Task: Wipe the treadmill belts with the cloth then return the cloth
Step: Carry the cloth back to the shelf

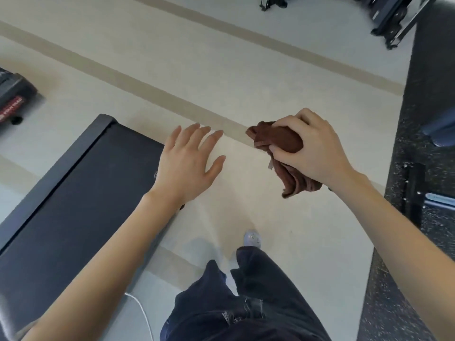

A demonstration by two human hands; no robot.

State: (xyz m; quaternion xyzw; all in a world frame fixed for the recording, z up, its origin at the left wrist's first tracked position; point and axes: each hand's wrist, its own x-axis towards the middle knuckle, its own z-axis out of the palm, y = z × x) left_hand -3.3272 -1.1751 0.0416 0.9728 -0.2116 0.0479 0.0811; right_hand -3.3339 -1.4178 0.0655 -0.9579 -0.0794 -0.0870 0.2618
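Observation:
A crumpled brown cloth (278, 141) hangs in the air over the pale floor, gripped by my right hand (312, 148) at the right of centre. My left hand (189, 163) is held out flat with fingers spread, above the rear right corner of a treadmill. The treadmill's dark belt (73, 217) with its grey side rail (56, 168) runs from the lower left up to the middle. Neither hand touches the belt.
My legs in dark trousers and one pale shoe (252, 238) stand on the floor beside the treadmill. A white cable (142, 313) lies near the treadmill. Another machine (12, 97) sits far left; black speckled matting (406, 242) with equipment lines the right.

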